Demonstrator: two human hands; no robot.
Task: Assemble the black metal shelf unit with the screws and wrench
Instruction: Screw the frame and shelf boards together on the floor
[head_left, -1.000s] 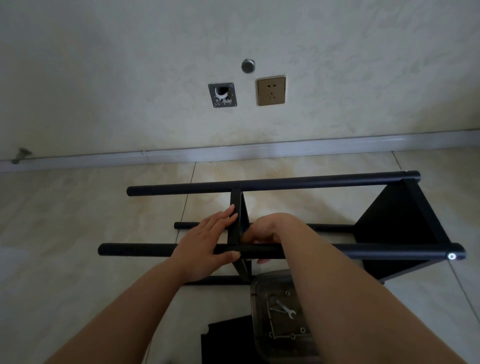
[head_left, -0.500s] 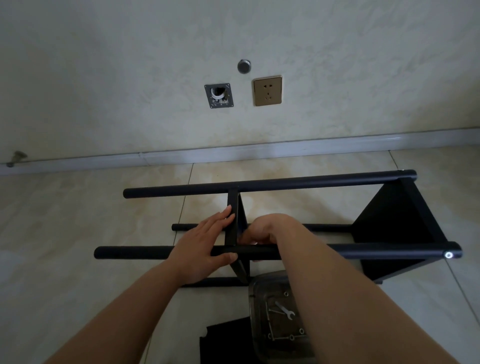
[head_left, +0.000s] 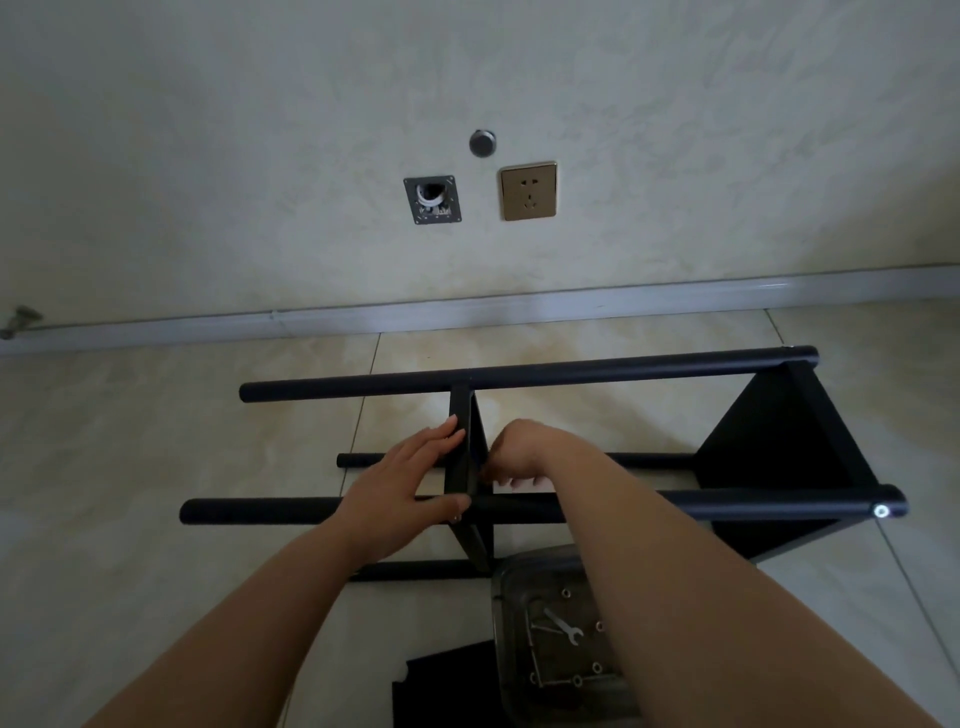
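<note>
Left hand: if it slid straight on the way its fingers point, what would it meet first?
The left hand already touches the upright shelf panel; that panel blocks it at once. The right hand sits just beyond, though depth is unclear.

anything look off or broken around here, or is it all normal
One oddity: on the wall, the box left of the gold socket has no cover plate, so its inside shows. The shelf frame lies on its side, as mid-assembly. The wrench sits unused in the clear tray.

Beige tiled floor (head_left: 156, 467), black shelf frame (head_left: 623, 371) on its side, clear tray (head_left: 511, 597), black panel (head_left: 447, 675)
</note>
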